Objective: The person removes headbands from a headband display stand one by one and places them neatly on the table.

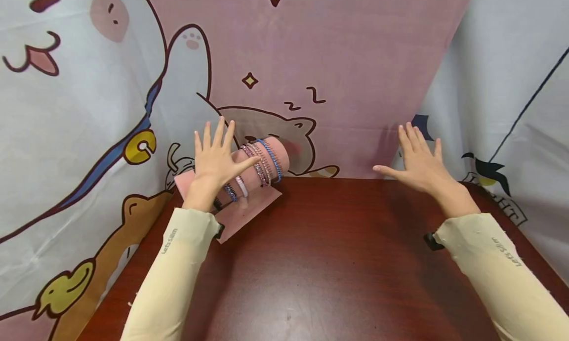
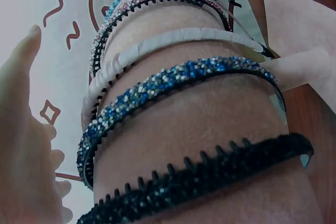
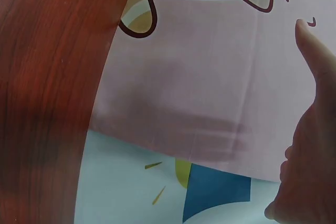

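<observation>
Several headbands are slipped around a pink padded cylinder (image 1: pixel 277 152), which lies sideways on a stand with a flat pink base (image 1: pixel 249 216) at the table's back left. My left hand (image 1: pixel 212 159), fingers spread and straight, is raised in front of the cylinder and hides part of it; it grips nothing. In the left wrist view a black glittery headband (image 2: pixel 199 176) is closest, then a blue-and-silver sequined headband (image 2: pixel 173 80), a white wrapped headband (image 2: pixel 173 43) and sparkly ones beyond. Off to the right, my right hand (image 1: pixel 421 167) hovers with straight fingers and thumb stretched out, holding nothing.
A dark red-brown wooden table (image 1: pixel 320 262) extends beneath both arms. Behind it hangs a pink cloth (image 1: pixel 355 74) printed with cartoon animals, and pale printed cloth (image 1: pixel 524 108) closes off the right side. More printed cloth (image 1: pixel 58 148) runs along the left.
</observation>
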{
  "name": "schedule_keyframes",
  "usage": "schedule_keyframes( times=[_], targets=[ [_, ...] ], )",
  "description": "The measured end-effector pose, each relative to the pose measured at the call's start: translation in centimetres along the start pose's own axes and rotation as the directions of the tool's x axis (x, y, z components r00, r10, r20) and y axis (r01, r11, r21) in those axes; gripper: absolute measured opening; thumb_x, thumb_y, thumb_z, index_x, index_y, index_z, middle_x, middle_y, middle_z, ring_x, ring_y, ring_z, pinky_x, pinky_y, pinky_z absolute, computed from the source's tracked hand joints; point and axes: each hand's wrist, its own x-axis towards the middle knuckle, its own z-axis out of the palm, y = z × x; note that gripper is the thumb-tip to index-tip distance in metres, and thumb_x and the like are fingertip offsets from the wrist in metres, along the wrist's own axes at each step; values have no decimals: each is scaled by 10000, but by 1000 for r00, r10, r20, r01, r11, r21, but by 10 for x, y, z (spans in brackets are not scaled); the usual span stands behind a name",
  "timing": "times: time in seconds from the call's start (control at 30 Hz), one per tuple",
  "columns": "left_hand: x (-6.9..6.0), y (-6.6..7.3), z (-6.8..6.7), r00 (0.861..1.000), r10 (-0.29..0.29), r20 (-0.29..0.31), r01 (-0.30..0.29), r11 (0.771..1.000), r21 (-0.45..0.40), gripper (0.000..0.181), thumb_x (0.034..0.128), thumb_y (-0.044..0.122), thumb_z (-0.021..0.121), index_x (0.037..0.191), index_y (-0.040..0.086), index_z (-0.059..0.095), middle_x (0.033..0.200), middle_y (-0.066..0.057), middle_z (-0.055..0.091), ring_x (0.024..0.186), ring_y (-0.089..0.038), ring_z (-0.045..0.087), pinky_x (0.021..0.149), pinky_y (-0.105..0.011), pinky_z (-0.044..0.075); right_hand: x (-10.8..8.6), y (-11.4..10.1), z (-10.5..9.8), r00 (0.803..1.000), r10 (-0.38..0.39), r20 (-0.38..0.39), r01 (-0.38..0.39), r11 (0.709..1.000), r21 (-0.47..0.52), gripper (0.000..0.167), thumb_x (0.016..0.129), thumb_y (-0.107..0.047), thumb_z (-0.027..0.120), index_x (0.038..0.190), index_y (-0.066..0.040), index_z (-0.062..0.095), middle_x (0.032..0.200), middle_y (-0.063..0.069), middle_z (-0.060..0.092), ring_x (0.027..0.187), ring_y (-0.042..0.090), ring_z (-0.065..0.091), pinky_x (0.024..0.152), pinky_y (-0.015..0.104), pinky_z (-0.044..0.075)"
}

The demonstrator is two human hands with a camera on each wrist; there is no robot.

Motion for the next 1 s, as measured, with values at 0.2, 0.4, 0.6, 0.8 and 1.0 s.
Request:
schedule_keyframes(
  times=[0.2, 0.4, 0.6, 0.8, 1.0],
  targets=[
    [-8, -4, -2, 1000, 2, -12, -2, 1000, 0, 1137, 794, 870, 434, 1614, 238, -36, 1700, -38, -78, 1566, -360, -66, 1242, -601, -55, 0, -5, 4, 1000, -3, 4, 3, 1000, 19, 1183, 844, -743, 547, 1593, -102, -108, 1676, 169, -115, 1559, 379, -69, 1123, 751, -141],
    [-16, -9, -4, 1000, 13, -24, -13, 1000, -1, 1125, 807, 849, 448, 1615, 230, -33, 1703, -54, -43, 1568, -359, -55, 1241, -605, -47, 0, -9, 10, 1000, -13, -9, 14, 999, 36, 1171, 844, -729, 563, 1598, -125, -98, 1683, 165, -81, 1564, 363, -47, 1121, 764, -115],
    [-25, -15, -5, 999, 14, -30, -15, 1000, -9, 1113, 816, 819, 482, 1620, 200, 24, 1703, -48, -35, 1566, -373, -36, 1235, -612, -65, 0, -15, 17, 999, -37, -28, 39, 998, 52, 1163, 835, -722, 582, 1604, -158, -85, 1690, 150, -47, 1569, 345, -25, 1139, 748, -105],
    [-34, -22, -3, 1000, 11, -15, -11, 1000, 4, 1103, 828, 819, 460, 1619, 198, 9, 1702, -49, -45, 1565, -374, -45, 1230, -633, -42, 2, -21, 24, 997, -53, -53, 56, 996, 67, 1183, 802, -710, 638, 1614, -160, -21, 1690, 162, 29, 1560, 372, 57, 1144, 759, -39],
    [-43, -30, -2, 999, 9, -35, -9, 1000, 15, 1099, 825, 802, 487, 1620, 182, 51, 1702, -83, 22, 1564, -382, 10, 1229, -644, -1, 4, -29, 31, 998, -58, -41, 61, 994, 88, 1191, 787, -688, 678, 1616, -126, 32, 1689, 161, 45, 1558, 374, 72, 1149, 760, 18]
  ],
)
